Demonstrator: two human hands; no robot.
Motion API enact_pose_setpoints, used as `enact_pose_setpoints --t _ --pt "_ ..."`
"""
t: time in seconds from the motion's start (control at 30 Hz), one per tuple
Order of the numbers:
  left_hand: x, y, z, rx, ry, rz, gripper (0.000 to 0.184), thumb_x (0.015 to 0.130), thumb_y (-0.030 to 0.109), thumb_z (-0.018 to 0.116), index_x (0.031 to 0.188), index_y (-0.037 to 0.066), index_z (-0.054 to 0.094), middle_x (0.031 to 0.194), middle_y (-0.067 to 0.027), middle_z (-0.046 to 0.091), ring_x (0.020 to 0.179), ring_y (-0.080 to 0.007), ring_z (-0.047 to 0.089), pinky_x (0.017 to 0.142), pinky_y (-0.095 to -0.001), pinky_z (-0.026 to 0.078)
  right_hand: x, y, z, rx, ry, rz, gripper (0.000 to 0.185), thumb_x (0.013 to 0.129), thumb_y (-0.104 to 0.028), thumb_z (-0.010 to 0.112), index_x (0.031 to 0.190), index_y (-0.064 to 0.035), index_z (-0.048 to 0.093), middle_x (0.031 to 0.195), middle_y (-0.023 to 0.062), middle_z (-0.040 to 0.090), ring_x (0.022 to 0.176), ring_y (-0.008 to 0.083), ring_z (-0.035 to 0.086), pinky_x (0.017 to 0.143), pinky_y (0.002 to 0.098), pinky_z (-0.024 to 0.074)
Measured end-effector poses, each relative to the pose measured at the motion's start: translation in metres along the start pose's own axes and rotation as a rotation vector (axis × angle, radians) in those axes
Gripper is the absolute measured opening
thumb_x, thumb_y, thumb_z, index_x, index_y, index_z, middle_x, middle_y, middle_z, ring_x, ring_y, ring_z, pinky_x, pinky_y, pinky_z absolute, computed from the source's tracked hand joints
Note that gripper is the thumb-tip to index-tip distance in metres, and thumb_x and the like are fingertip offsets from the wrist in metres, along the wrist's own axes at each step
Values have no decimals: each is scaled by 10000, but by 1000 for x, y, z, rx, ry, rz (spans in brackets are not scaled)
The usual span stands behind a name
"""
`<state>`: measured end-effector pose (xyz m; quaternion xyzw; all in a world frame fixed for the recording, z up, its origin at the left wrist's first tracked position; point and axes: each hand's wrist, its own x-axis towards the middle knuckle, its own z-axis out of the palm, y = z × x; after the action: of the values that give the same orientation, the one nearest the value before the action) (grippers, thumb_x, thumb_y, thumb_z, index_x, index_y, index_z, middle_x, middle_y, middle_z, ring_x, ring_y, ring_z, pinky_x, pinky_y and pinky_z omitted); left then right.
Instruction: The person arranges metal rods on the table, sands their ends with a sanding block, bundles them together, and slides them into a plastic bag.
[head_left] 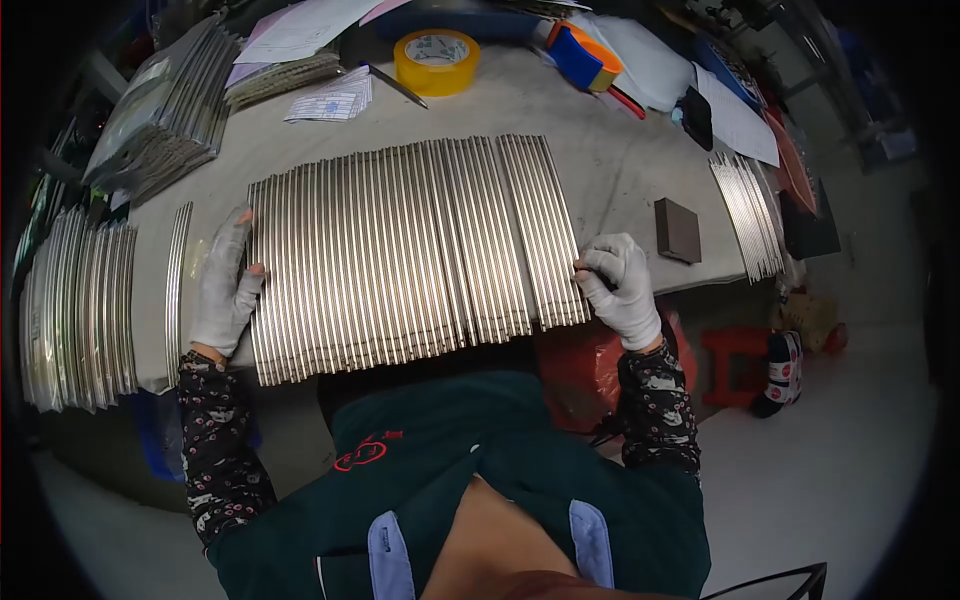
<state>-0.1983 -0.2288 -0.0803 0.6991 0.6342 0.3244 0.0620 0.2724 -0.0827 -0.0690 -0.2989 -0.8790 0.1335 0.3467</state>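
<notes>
A wide row of shiny metal rods (350, 260) lies side by side on the table, with narrow gaps setting off smaller groups on its right side. My left hand (226, 285), in a white glove with bare fingertips, rests along the row's left edge, fingers stretched and thumb apart. At the right edge, my right hand (622, 285) wears a similar glove; its thumb and curled fingers pinch the outermost rod. A few separate rods (177, 275) lie left of my left hand. A dark rectangular block (678, 230) sits beyond my right hand.
Plastic-wrapped rod bundles (80, 310) stand at the left edge, with more wrapped packs (165, 110) behind. A yellow tape roll (436, 62), a pen (398, 86) and papers (332, 98) lie at the back. More thin rods (745, 215) lie far right. A red stool (735, 365) stands below.
</notes>
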Motion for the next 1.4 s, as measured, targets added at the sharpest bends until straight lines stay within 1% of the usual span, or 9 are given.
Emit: enact_pose_setpoints --t 0.2,0.3,0.6,0.8,0.9,0.97,1.2,1.3,1.4 --pt "0 5 0 58 -38 -69 681 951 533 452 1437 63 373 1424 -170 438 1328 -325 412 1102 -412 317 2 -5 -3 -50 4 -55 236 636 -91 783 833 -67 655 939 77 609 816 288 577 727 396 473" --pt "0 6 0 39 -49 -104 739 935 569 455 1437 33 365 1426 -179 442 1338 -320 403 1110 -404 304 4 -5 -5 -31 -44 -95 239 629 -113 789 824 -70 657 944 60 634 831 278 586 750 393 473" --pt "-2 -3 5 20 -30 -100 770 929 581 456 1428 2 366 1440 -186 429 1350 -313 391 1118 -402 289 8 -10 -6 -83 -90 -127 203 648 -152 783 816 -88 689 854 34 670 789 253 586 738 379 459" --pt "-1 1 5 -35 -26 -128 790 920 586 470 1436 -1 355 1440 -192 425 1356 -312 382 1121 -397 281 9 -11 -5 -100 -103 -134 237 629 -155 779 844 -105 693 856 23 653 843 252 581 776 402 448" --pt "-1 3 5 -105 -30 -165 795 916 591 474 1435 -1 358 1440 -192 426 1359 -310 378 1123 -394 276 8 -10 -2 12 -109 -128 229 611 -159 779 819 -110 696 873 23 642 891 256 580 801 404 438" --pt "-1 3 4 -69 -32 -151 787 919 587 473 1434 3 362 1437 -190 430 1357 -310 382 1121 -393 280 6 -13 -1 -34 -177 -141 217 722 -268 719 848 -100 664 915 54 624 906 276 568 831 417 418" --pt "-1 2 3 2 -22 -118 748 931 564 472 1425 10 379 1413 -183 458 1332 -317 412 1107 -391 306 7 -21 1 -37 -234 -190 259 720 -287 722 894 -99 679 909 53 617 973 281 560 853 418 409" --pt "0 5 3 -16 -26 -118 733 936 549 477 1419 6 384 1406 -179 465 1325 -318 420 1104 -392 311 10 -30 0 14 -210 -106 252 720 -295 722 858 -90 674 933 56 625 978 282 566 861 416 404" --pt "0 4 2 -12 -12 -82 699 944 509 495 1415 4 389 1402 -172 472 1319 -311 428 1102 -389 314 12 -33 -2 -21 -317 -121 263 733 -310 720 876 -96 668 943 58 630 975 286 570 864 411 402"
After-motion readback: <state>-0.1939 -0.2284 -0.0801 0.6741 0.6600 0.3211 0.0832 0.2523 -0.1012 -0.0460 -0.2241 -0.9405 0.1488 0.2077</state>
